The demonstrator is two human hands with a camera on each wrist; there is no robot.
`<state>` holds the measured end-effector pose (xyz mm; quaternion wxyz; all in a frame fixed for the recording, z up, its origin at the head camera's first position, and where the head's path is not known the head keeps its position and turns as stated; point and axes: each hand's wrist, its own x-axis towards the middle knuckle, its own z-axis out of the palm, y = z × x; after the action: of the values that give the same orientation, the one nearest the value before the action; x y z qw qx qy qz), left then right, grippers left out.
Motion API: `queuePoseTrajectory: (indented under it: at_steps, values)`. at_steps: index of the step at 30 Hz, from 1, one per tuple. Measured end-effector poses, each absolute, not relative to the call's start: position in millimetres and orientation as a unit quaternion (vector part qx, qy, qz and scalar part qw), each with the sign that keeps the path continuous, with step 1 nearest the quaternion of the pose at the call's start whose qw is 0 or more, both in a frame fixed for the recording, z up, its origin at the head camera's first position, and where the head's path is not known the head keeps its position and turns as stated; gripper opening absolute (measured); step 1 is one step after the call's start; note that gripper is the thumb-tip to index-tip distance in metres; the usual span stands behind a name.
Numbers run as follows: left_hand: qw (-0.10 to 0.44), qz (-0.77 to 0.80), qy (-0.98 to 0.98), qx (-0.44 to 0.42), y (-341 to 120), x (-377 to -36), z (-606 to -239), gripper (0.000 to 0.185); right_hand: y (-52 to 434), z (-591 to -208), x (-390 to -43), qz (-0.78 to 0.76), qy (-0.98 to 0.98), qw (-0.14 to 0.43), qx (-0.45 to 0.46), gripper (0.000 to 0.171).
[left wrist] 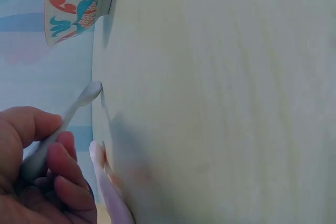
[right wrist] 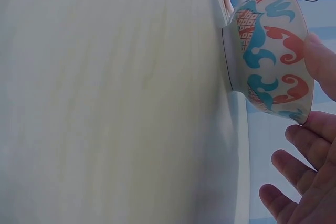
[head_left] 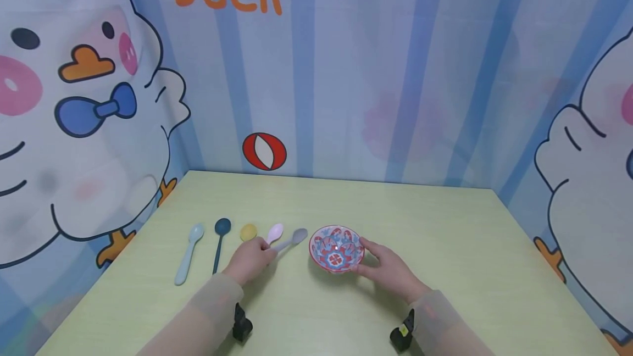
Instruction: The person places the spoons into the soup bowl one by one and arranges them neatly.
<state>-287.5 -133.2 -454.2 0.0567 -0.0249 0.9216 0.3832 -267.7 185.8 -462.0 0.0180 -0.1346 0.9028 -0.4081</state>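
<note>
Toward the near middle of the pale green tabletop (head_left: 445,235), my left hand (head_left: 249,260) curls its fingers round the handle of a slim grey plastic spoon (head_left: 292,239), the spoon's head lifted and aimed at the small ceramic bowl with a red and blue pattern (head_left: 336,248). My right hand (head_left: 390,269) cups the bowl's right side, thumb on the rim, the other fingers relaxed beside it. The bowl stands upright on its foot. Left of the grey spoon lie a pink spoon (head_left: 273,233), a yellow spoon (head_left: 248,232), a dark blue spoon (head_left: 220,240) and a light blue spoon (head_left: 189,252). I judge the spoon is picked up; carrying its head over the rim calls for a steadied bowl.
</note>
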Motion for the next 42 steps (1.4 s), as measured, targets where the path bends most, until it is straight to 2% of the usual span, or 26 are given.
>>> queuePoseTrajectory:
  at_steps: [23,42]
  values:
    - [-0.001,0.577,0.814,-0.069,-138.1,-295.7,-443.4,0.033,185.8,-461.0,-268.6,-0.407,0.904,0.026,-0.131,0.075]
    - [0.003,0.694,0.718,-0.054,-120.7,-311.3,-416.2,0.035,186.9,-465.4,-270.1,-0.413,0.9,0.022,-0.134,0.076]
